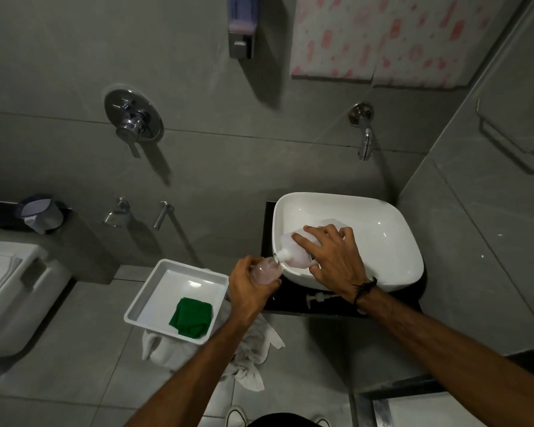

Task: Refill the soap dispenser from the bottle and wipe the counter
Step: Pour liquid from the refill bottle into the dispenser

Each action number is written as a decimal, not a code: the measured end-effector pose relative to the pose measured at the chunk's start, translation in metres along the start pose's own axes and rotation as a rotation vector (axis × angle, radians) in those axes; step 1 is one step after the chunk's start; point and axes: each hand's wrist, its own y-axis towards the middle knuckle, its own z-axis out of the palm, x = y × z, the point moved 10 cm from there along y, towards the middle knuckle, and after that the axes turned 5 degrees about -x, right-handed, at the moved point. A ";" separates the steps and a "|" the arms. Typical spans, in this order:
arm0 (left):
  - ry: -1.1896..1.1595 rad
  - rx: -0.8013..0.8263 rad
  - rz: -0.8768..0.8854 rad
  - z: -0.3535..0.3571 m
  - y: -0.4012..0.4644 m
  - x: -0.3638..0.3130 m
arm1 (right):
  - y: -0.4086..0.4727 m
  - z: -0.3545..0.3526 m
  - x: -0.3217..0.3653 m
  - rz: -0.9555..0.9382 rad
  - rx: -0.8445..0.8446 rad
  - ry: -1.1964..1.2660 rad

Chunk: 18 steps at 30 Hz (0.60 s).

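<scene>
Right hand point(333, 260) tipping refill bottle point(293, 254), left hand point(250, 285) gripping dispenser point(267, 268)

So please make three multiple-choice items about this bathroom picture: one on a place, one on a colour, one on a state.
1. Where does the pump head lie?
A. in the tray
B. on the dark counter in front of the basin
C. on the floor

2. What colour is the cloth in the white tray?
A. green
B. red
C. yellow

3. How is the refill bottle held?
A. upright, capped
B. tipped, its mouth at the dispenser bottle
C. lying in the tray

Key: 1 B, it rests on the counter below the basin. 2 A, the folded cloth is green. 3 B, the right hand tilts it toward the dispenser bottle in the left hand.
</scene>
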 end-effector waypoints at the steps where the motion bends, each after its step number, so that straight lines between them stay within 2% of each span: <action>1: 0.001 0.000 0.001 0.000 0.000 0.000 | 0.000 0.000 0.000 -0.003 0.005 -0.006; 18: -0.014 0.016 0.006 0.002 -0.004 -0.003 | -0.005 -0.003 -0.001 0.004 0.056 -0.034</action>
